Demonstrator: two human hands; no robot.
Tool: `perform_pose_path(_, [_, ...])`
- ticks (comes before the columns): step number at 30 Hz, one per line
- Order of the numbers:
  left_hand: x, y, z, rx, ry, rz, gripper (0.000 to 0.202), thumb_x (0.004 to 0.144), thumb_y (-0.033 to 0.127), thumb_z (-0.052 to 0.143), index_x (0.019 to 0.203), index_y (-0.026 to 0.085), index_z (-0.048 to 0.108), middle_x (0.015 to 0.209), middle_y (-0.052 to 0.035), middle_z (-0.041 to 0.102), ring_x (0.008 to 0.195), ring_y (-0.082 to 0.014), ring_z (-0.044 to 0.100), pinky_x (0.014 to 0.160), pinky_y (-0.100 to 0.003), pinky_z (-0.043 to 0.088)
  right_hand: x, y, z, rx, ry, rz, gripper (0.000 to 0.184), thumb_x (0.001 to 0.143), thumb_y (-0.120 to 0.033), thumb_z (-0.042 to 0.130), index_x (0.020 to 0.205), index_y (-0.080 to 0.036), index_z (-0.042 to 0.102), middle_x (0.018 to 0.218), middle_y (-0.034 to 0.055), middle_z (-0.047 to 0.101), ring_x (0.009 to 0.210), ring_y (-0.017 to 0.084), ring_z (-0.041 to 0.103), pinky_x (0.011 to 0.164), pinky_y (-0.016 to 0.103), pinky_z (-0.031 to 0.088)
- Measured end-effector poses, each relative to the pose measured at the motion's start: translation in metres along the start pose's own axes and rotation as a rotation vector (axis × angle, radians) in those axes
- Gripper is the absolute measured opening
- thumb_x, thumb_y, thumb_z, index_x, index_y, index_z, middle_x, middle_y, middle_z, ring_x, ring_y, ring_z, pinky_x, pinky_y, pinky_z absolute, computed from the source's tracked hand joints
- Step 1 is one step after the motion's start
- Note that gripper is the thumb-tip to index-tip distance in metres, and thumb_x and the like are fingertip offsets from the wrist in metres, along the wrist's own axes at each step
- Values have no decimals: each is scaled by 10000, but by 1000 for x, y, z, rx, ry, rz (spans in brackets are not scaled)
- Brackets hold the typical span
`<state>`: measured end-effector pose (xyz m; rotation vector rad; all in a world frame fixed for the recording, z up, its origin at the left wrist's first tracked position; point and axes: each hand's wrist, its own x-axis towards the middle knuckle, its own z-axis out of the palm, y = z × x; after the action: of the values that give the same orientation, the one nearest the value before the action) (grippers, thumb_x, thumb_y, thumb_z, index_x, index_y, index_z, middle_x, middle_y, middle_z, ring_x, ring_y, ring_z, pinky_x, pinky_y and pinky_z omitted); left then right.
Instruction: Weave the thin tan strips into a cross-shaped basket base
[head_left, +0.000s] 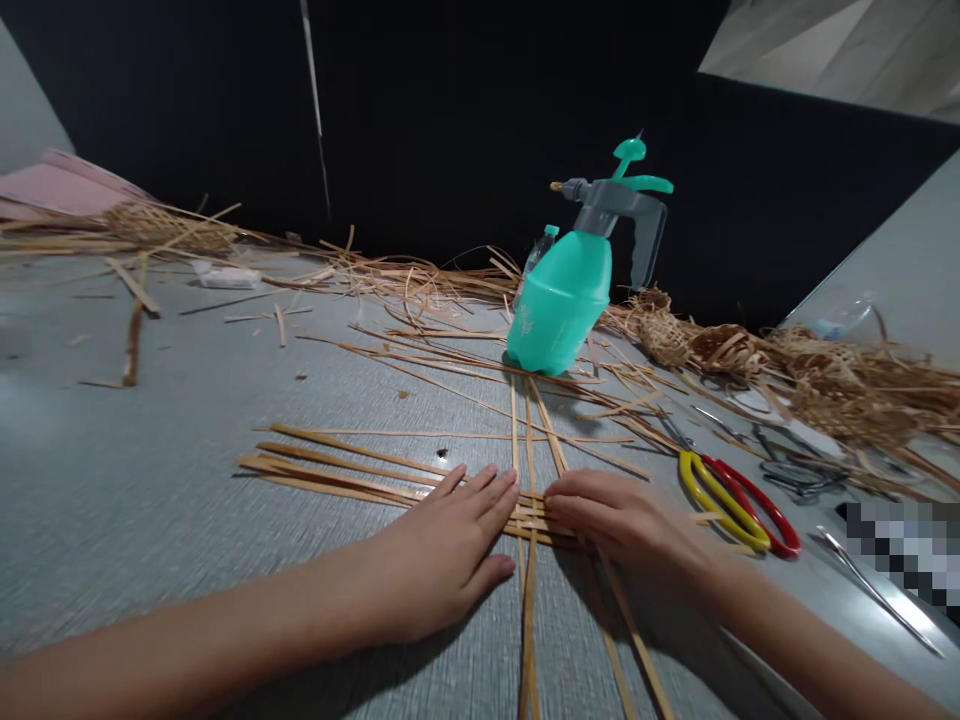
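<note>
Has a pink sheet (67, 185) and loose strips (131, 335) at the far left, toward the back of the gray surface (187, 520). Extends the left forearm (247, 625) from the lower left, low and slanting gently up toward the middle. Lays the left hand (457, 560) palm down and nearly flat over a row of long strips (330, 465), four fingers close together and pointing up to the right, thumb set apart nearer the body. Leaves the left ends of the row sticking out beyond the hand, slightly fanned. Crosses these with upright strips (529, 610) in the middle of the surface, between the fingertips of both hands; cannot tell every over and under. Holds the right hand (626, 520) at the right side of the crossing, fingers together, bent and pointing left, fingertips touching the long strips. Cannot tell whether pinching any, with the thumb hidden. Angles the right forearm (795, 625) in from the lower right. Behind the crossing, a turquoise spray bottle (562, 300), with a small clear bottle (536, 250) just behind. Farther right, scissors (739, 513) with yellow and red handles, woven pieces (724, 350) behind, and a thin metal tool (877, 590) near the edge.
</note>
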<state>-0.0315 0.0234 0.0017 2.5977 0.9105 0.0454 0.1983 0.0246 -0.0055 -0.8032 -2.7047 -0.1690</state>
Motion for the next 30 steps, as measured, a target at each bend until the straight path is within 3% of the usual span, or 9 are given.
perform_pose_path(6, [1,0,1,-2,16,9,549,928,364,351,1410,127,237,1467,-105,177,1356,-268,145,1099,-457,156,19,6,-7,-131,-170,-187,320,945,-185,315,902,-99,620,802,105,628,723,179,563,636,302,479])
perform_pose_path(10, [1,-2,3,-8,45,19,542,920,353,375,1402,133,264,1461,-110,200,1352,-272,156,1101,-457,149,23,9,-5,-141,-167,-306,326,947,-164,298,894,-89,611,803,118,620,721,179,547,661,319,466])
perform_pose_path(22, [1,-2,5,6,43,23,527,937,362,326,1411,149,240,1465,-108,184,1356,-254,153,1099,-438,153,24,6,-4,-149,-193,-249,359,949,-172,270,908,-85,617,770,106,623,679,180,534,616,314,455])
perform_pose_path(25, [1,-2,5,-1,56,24,528,933,371,335,1409,160,248,1464,-104,192,1354,-257,159,1101,-442,148,22,6,-2,-58,-132,-144,308,939,-184,337,925,-103,634,802,103,649,729,174,576,652,302,478])
perform_pose_path(30, [0,0,2,3,51,9,533,922,363,362,1403,155,265,1462,-101,205,1352,-266,166,1096,-449,166,16,5,10,296,151,236,158,853,-184,524,830,-169,679,899,84,690,811,164,637,707,286,518])
